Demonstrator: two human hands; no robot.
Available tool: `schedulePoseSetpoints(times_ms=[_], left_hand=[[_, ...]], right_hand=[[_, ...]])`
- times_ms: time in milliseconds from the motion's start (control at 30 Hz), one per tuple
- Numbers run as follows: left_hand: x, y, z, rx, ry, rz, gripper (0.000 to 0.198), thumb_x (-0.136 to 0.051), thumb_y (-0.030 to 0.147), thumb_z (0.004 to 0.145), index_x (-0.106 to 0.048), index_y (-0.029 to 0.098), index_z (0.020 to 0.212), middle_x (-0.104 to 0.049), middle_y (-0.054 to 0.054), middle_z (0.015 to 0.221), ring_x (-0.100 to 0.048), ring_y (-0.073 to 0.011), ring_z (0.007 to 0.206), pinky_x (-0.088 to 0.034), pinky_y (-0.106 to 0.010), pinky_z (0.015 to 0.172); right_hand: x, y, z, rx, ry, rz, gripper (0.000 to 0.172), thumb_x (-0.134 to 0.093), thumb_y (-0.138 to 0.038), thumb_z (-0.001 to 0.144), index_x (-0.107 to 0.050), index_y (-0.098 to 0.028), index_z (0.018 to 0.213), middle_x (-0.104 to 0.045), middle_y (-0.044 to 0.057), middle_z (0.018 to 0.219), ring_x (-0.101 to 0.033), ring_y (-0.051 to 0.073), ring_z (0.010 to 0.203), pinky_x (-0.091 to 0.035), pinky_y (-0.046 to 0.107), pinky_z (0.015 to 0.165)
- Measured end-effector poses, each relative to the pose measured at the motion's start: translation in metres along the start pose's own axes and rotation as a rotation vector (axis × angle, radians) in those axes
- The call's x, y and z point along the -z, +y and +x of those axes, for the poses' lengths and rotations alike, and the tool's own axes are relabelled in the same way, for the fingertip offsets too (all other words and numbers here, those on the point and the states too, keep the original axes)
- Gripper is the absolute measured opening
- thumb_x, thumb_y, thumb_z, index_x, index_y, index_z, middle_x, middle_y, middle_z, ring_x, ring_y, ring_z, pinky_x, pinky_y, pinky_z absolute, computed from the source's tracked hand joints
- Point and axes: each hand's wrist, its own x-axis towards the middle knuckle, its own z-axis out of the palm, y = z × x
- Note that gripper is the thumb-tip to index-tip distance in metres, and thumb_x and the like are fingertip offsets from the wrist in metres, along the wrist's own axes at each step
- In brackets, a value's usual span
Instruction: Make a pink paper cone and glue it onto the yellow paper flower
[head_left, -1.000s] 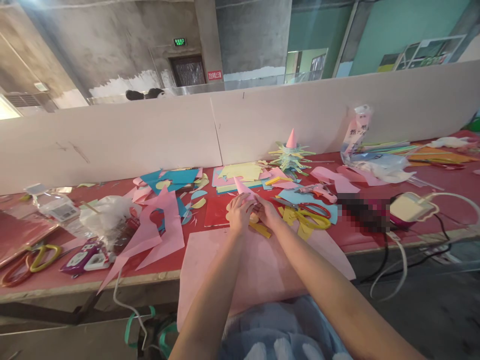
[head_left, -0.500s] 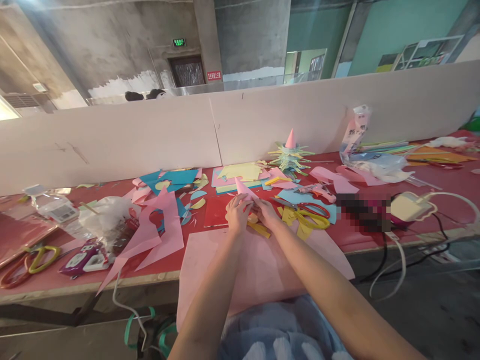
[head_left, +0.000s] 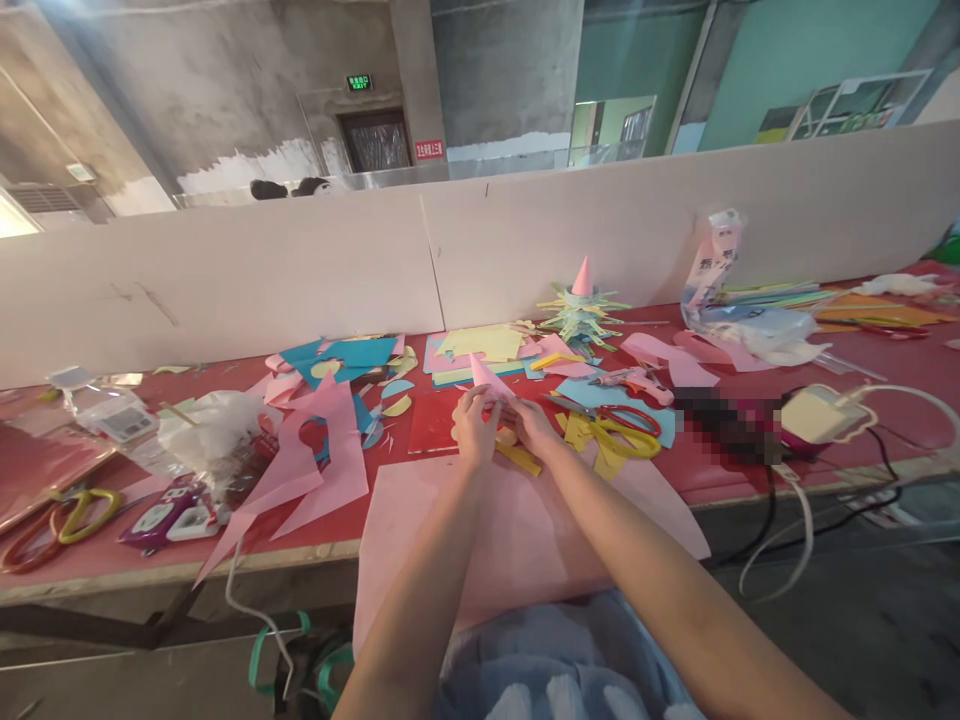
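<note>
A pink paper cone (head_left: 487, 376) is held between both hands, its tip pointing up and away from me. My left hand (head_left: 477, 425) is closed on its left side near the base. My right hand (head_left: 531, 424) grips the right side, and the fingers of both hands hide much of the lower rim. Under the hands lie yellow paper strips (head_left: 519, 459) and a red sheet (head_left: 429, 424). Just to the right are scissors with red and yellow handles (head_left: 626, 438) and a pink glue gun (head_left: 642, 384) on light blue paper.
A layered paper tree (head_left: 583, 312) with a pink cone top stands by the white partition (head_left: 300, 270). Cut pink paper (head_left: 337, 460), a plastic bottle (head_left: 112, 415) and more scissors (head_left: 86, 515) lie left. A charger with cables (head_left: 814, 412) sits right. Pink board (head_left: 420, 540) overhangs the front edge.
Both hands keep almost the same place around the pink cone. The left fingers have shifted slightly at its base, and the view has moved very little.
</note>
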Motion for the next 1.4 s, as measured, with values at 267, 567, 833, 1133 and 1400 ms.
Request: schedulePoseSetpoints(times_ms=[267,567,833,1133,1400], left_hand=[[0.002,0.004,0.0,0.075,0.003,-0.024,0.008,-0.058,0.023,0.084,-0.066,0.025,0.087,-0.056,-0.001,0.128,-0.052,-0.0198,0.117,-0.045,-0.036,0.097],[0.0,0.003,0.001,0.043,0.027,-0.204,0.025,-0.056,0.019,0.083,-0.058,0.023,0.108,-0.052,-0.008,0.13,-0.048,-0.02,0.123,-0.043,-0.036,0.1],[-0.002,0.0,0.001,0.047,0.022,-0.238,0.033,-0.054,0.02,0.085,-0.054,0.024,0.118,-0.049,-0.009,0.132,-0.046,-0.0216,0.126,-0.045,-0.037,0.098],[-0.002,0.003,0.0,0.054,0.006,-0.199,0.036,-0.054,0.029,0.087,-0.05,0.024,0.123,-0.042,-0.01,0.14,-0.042,-0.0226,0.13,-0.046,-0.036,0.098],[0.002,0.012,-0.004,0.159,-0.047,-0.126,0.047,-0.052,0.038,0.089,-0.041,0.029,0.134,-0.031,-0.007,0.151,-0.048,-0.0242,0.125,-0.048,-0.035,0.093]], right_hand=[[0.0,0.0,-0.001,-0.005,-0.036,-0.056,0.032,-0.078,-0.044,0.067,-0.073,-0.018,0.084,-0.073,0.007,0.084,-0.067,0.018,0.077,-0.051,0.031,0.078],[-0.001,-0.001,-0.002,-0.025,-0.034,-0.064,0.028,-0.078,-0.042,0.066,-0.071,-0.019,0.079,-0.071,0.002,0.075,-0.065,0.015,0.067,-0.049,0.03,0.071],[-0.004,-0.004,-0.007,-0.067,-0.04,-0.066,0.026,-0.08,-0.038,0.064,-0.07,-0.019,0.077,-0.071,0.002,0.075,-0.065,0.016,0.067,-0.049,0.029,0.068],[-0.002,-0.004,-0.004,-0.04,-0.05,-0.05,0.026,-0.079,-0.04,0.065,-0.071,-0.02,0.079,-0.071,0.002,0.079,-0.065,0.015,0.072,-0.048,0.029,0.074],[-0.001,-0.004,-0.003,-0.029,-0.063,-0.049,0.028,-0.082,-0.041,0.061,-0.07,-0.021,0.078,-0.072,0.004,0.083,-0.066,0.019,0.081,-0.049,0.03,0.074]])
